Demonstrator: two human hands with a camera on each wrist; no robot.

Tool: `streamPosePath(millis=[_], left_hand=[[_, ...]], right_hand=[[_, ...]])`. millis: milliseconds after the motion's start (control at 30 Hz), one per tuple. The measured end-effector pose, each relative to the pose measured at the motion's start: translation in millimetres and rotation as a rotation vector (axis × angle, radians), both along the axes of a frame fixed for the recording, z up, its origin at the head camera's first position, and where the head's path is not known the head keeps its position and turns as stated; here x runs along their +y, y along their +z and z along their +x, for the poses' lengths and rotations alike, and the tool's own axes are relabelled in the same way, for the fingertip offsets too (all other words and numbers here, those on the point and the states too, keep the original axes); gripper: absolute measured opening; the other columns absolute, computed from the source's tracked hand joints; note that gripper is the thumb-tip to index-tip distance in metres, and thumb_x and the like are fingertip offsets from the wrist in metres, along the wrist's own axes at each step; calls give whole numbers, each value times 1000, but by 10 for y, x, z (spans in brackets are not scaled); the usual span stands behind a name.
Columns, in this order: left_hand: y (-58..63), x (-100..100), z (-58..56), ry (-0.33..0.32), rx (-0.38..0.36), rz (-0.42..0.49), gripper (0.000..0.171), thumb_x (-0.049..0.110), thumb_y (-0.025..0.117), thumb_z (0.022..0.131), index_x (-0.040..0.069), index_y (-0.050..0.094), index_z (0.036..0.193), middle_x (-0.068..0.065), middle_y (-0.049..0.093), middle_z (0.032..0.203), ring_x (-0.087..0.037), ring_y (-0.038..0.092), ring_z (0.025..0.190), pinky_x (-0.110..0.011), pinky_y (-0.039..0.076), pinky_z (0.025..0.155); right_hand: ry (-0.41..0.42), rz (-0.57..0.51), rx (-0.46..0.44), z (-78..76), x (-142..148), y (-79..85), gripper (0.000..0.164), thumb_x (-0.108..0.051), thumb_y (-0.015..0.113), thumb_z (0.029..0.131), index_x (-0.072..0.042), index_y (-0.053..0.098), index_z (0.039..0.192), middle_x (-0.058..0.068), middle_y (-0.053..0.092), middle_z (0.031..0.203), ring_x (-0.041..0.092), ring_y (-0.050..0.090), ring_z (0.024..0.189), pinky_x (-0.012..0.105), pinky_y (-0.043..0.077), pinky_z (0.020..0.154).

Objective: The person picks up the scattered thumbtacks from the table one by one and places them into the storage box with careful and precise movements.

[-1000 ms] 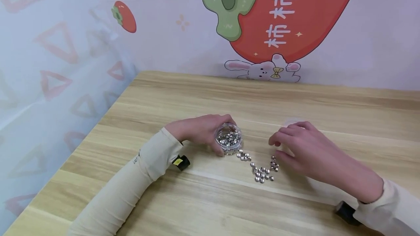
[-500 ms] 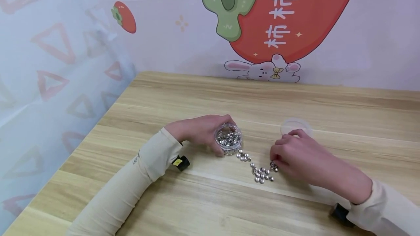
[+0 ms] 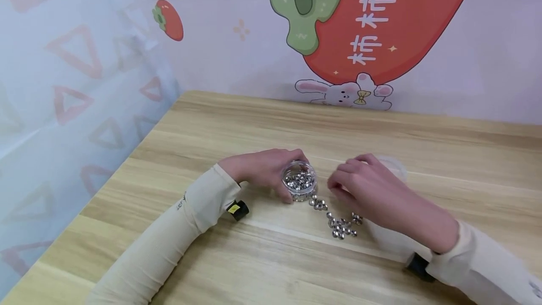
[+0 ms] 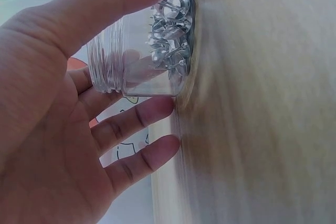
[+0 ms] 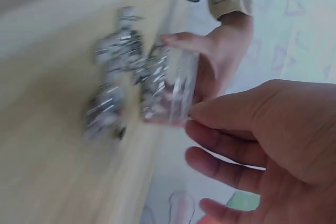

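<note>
A clear round jar [image 4: 108, 59] with a threaded neck stands uncapped on the table, partly filled with silver thumbtacks [image 3: 298, 180]. My left hand [image 3: 267, 168] holds it from the left, thumb on the near side and fingers around the back. Loose thumbtacks [image 3: 340, 228] lie in small clusters in front and to the right of the jar. Just right of the jar, my right hand [image 3: 370, 186] hovers over the table with thumb and index fingertips pinched together. A thumbtack seems to be between them, mostly hidden and blurred in the right wrist view.
A translucent round lid [image 3: 394, 167] lies behind my right hand, partly covered by it. The wooden table [image 3: 254, 262] ends at a left edge and meets a printed wall cloth [image 3: 237, 60] at the back. Black wrist devices [image 3: 238, 210] hang below both sleeves.
My right hand went down to the right-hand cluster of thumbtacks, pinched there, then moved left toward the jar. That cluster looks smaller. My left hand keeps holding the jar; the head view shifted slightly.
</note>
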State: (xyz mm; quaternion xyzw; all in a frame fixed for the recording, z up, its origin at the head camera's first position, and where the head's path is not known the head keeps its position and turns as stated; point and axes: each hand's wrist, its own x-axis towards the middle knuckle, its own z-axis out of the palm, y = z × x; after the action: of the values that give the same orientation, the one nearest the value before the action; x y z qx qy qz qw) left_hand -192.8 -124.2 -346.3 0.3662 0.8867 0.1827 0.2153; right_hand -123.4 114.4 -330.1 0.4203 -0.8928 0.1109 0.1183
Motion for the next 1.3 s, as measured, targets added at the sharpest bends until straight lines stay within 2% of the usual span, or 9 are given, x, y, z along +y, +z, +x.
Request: streamPosePath(millis=[167, 267, 333, 433, 533, 633, 700, 900, 1300], left_hand=[[8, -4, -9, -36, 9, 11, 74, 32, 88, 65, 18, 46, 124, 2, 61, 113, -13, 54, 98, -33, 48, 90], [21, -14, -11, -45, 18, 10, 69, 35, 88, 65, 19, 46, 118, 1, 61, 104, -15, 53, 90, -35, 49, 81], [27, -15, -11, -48, 16, 13, 71, 34, 87, 66, 19, 45, 120, 1, 61, 104, -15, 53, 91, -35, 50, 82], [19, -4, -15, -59, 28, 17, 75, 32, 87, 65, 17, 44, 124, 1, 62, 113, -12, 54, 99, -34, 49, 91], [2, 4, -20, -69, 32, 26, 78, 30, 87, 64, 15, 45, 128, 2, 62, 120, -10, 54, 105, -32, 46, 99], [-11, 7, -25, -73, 44, 22, 75, 30, 87, 63, 15, 47, 125, 2, 63, 117, -10, 55, 103, -32, 47, 97], [-15, 6, -28, -72, 44, 20, 75, 30, 87, 64, 15, 47, 125, 2, 63, 118, -10, 55, 103, -32, 46, 98], [-8, -8, -21, -59, 43, -3, 77, 32, 86, 65, 14, 45, 128, 1, 61, 123, -12, 53, 108, -34, 45, 101], [-7, 7, -24, -7, -7, 17, 78, 28, 89, 62, 17, 46, 127, 1, 60, 123, -12, 53, 109, -34, 46, 99]], right_hand=[[35, -69, 9, -142, -303, 35, 7, -10, 76, 80, -12, 74, 86, -1, 71, 78, 17, 62, 76, 52, 49, 87], [31, -83, 6, -195, -396, 38, 9, -12, 77, 80, -10, 74, 89, 1, 72, 81, 19, 63, 79, 52, 48, 89], [19, -96, -1, -212, -408, 37, 14, -14, 78, 80, -8, 73, 93, 4, 72, 87, 22, 63, 85, 54, 48, 89], [-5, -121, -15, -228, -385, 57, 41, -24, 80, 79, -8, 66, 114, 12, 66, 114, 30, 57, 106, 60, 43, 94], [-30, -143, -21, -239, -347, 89, 80, -38, 83, 73, -10, 46, 138, 21, 43, 142, 41, 40, 127, 69, 32, 102], [-38, -134, -22, -246, -322, 114, 99, -45, 83, 70, -12, 32, 149, 22, 27, 154, 47, 25, 137, 74, 22, 106], [-41, -110, -36, -239, -314, 116, 102, -47, 82, 71, -12, 28, 151, 21, 24, 156, 48, 21, 138, 76, 19, 106], [-30, -58, -64, -212, -308, 75, 102, -45, 80, 73, -10, 26, 152, 20, 23, 157, 44, 19, 140, 72, 22, 107], [-38, -27, -115, -119, -13, -39, 89, -38, 80, 76, -7, 36, 147, 18, 38, 150, 37, 35, 134, 66, 38, 100]])
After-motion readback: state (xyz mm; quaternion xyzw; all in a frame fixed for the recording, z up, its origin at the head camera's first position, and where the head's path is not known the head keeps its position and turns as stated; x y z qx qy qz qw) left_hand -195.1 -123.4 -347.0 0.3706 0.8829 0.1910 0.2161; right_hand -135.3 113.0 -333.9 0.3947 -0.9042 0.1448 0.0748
